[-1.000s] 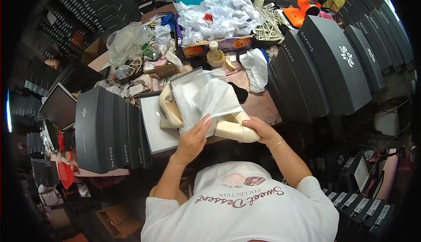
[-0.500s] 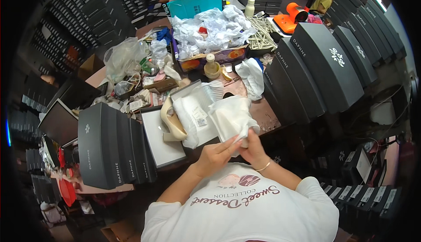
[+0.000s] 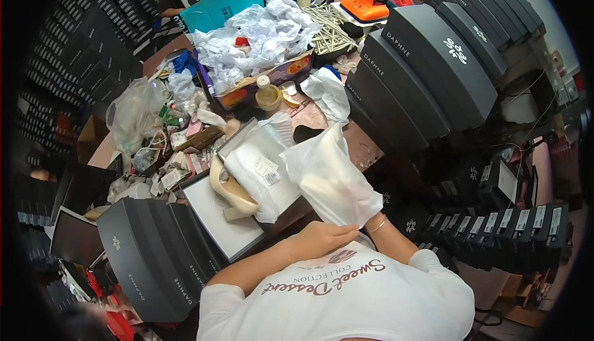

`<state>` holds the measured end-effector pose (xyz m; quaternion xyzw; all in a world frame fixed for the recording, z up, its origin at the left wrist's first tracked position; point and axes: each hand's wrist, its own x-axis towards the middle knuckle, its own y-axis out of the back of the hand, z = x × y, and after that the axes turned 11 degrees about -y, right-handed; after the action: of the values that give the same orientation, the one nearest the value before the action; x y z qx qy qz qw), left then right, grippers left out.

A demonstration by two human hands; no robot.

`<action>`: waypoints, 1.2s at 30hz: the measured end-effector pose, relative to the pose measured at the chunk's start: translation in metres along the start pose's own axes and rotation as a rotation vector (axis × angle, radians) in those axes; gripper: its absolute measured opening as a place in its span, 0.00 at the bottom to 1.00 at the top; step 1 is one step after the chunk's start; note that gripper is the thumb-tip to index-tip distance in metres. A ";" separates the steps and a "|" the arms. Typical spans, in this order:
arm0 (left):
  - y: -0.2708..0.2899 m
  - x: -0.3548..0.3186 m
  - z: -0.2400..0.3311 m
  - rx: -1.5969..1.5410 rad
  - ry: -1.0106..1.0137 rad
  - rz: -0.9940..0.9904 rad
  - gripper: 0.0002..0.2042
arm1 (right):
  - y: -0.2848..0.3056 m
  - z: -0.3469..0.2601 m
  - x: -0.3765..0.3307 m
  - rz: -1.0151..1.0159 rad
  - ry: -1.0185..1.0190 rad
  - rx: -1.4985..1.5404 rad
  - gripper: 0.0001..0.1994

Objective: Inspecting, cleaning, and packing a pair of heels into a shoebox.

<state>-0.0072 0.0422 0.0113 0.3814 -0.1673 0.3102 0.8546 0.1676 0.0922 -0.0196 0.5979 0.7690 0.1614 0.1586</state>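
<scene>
A thin white translucent pouch (image 3: 322,161) is stretched out in front of my chest. My right hand (image 3: 365,208) reaches inside it through the near opening. Only its blurred shape shows through the material, so the fingers are hidden, and a pale cream patch lies beyond them. My left hand (image 3: 331,236) is closed on the pouch's near edge. To the left, a cream block-heeled shoe (image 3: 238,202) rests on its side in an open shoe box (image 3: 207,217). Beside the shoe is a white wrapped bundle (image 3: 257,171) with a paper tag.
Stacked dark shoe boxes stand at the left (image 3: 145,260) and at the right (image 3: 427,75). Beyond the pouch are a carton of crumpled white tissue (image 3: 253,44), a small bottle (image 3: 267,93), a bundle of pale sticks (image 3: 331,29) and an orange device (image 3: 369,1). Clutter fills the far left.
My right hand has gone into the pouch, which is now opened out longer and wider. My left hand has shifted to the pouch's near edge. The whole view has turned somewhat.
</scene>
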 end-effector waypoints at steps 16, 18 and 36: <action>0.064 0.101 -0.413 -0.114 1.006 0.738 0.31 | 0.092 0.106 0.032 0.032 -0.369 -0.296 0.20; 0.061 0.086 -0.440 -0.486 0.949 1.005 0.19 | 0.091 0.110 0.046 0.020 -0.347 -0.319 0.20; 0.176 -0.050 -0.020 0.856 0.595 1.387 0.16 | 0.064 -0.012 0.095 -0.832 -0.053 -0.519 0.17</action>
<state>-0.1598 0.1287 0.0684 0.3849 -0.0005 0.8844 0.2639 0.1957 0.1989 0.0144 0.1848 0.8726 0.2557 0.3729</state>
